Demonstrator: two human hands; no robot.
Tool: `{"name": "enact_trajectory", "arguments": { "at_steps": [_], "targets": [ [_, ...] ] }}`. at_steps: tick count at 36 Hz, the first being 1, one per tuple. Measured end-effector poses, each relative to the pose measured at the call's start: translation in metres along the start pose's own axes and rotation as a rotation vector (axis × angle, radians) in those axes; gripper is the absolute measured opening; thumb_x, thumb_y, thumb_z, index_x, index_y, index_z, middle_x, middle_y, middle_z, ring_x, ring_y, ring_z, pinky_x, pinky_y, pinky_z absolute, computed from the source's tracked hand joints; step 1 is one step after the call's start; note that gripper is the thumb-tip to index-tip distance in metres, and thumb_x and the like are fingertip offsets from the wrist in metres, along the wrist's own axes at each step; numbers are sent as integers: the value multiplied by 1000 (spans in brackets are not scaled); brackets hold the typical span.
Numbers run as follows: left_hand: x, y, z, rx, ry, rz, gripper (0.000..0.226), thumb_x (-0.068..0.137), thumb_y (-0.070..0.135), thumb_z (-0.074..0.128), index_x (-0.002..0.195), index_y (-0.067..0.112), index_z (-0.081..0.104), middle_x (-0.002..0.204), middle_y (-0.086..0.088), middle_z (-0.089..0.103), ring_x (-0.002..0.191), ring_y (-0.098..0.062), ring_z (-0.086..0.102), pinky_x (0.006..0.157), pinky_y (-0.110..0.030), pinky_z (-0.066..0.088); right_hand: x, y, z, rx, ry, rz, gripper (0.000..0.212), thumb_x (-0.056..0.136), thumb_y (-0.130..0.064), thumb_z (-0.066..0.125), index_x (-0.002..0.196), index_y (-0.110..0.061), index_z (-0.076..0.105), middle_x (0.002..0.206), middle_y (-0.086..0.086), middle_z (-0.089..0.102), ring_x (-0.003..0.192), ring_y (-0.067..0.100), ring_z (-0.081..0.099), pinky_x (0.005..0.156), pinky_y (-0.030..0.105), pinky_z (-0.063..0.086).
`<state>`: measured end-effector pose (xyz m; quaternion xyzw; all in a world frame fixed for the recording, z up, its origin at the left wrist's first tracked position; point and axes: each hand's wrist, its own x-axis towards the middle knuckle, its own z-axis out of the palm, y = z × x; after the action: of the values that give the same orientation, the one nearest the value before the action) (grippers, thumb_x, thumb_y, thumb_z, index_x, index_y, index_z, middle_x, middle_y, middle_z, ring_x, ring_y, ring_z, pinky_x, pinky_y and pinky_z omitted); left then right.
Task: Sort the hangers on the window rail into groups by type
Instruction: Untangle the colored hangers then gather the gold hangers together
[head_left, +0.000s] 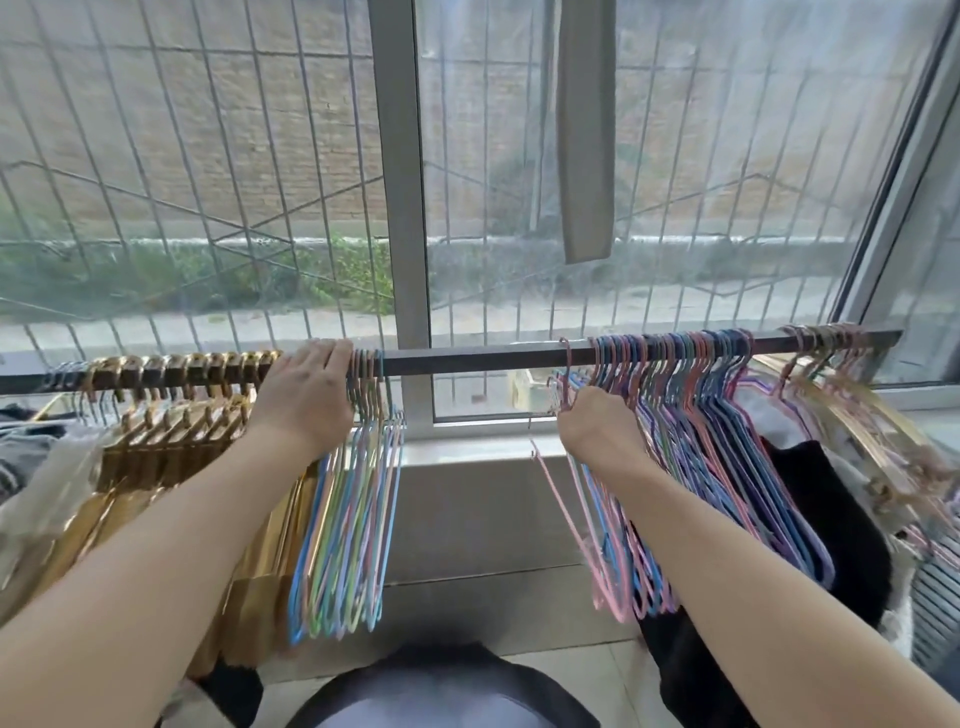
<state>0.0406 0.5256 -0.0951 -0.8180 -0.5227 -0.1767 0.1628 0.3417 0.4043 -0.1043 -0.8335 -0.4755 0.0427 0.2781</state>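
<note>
Rail (467, 358) before window (260, 182); hanger bunches (343, 519) left and right, gap between.

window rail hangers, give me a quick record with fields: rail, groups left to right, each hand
rail: dark bar across the window, bare in its middle stretch
far left: gold hangers packed together
left of centre: small pastel wire hangers bunch
right of centre: large mixed wire hangers bunch
far right: rose-gold hangers
left hand: fingers over the rail, between the gold group and the pastel bunch
right hand: below the rail, gripping hangers at the left edge of the large bunch
sorting: unfinished
</note>
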Motion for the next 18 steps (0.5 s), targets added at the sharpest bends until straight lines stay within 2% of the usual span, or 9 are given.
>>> {"name": "enact_trajectory", "arguments": {
  "at_steps": [4,7,9,13,18],
  "targets": [
    [-1,-2,2,25,19,23,75,87,15,51,158,9,28,160,-14,41,150,-29,36,125,-46,29,0,4,4,-61,-23,9,10,90,-3,49,87,-6,58,86,14,61,81,32,61,67,32,45],
    [-2,-2,2,39,30,27,74,88,15,51,158,9,29,160,-15,42,149,-30,37,125,-46,29,4,11,2,-106,-61,16,14,82,2,48,73,-7,54,80,13,68,87,32,71,66,32,47],
    [-2,-1,-1,51,36,22,72,89,16,52,158,10,30,159,-14,42,149,-30,38,125,-46,28,7,14,-3,-135,-74,2,18,81,3,46,68,-8,54,79,14,71,84,32,73,66,31,50],
    [-3,2,-4,80,51,17,70,89,18,55,156,11,34,157,-12,45,148,-29,38,127,-45,21,5,13,-11,-207,-68,-26,15,85,-1,46,77,-7,58,83,12,69,82,31,70,70,32,51],
    [-1,3,-6,128,35,4,71,91,21,51,159,13,29,161,-11,40,152,-27,33,129,-44,13,6,7,-15,-320,-76,-40,16,88,-2,46,80,-11,56,83,7,61,79,29,63,67,33,47]
  ]
}}
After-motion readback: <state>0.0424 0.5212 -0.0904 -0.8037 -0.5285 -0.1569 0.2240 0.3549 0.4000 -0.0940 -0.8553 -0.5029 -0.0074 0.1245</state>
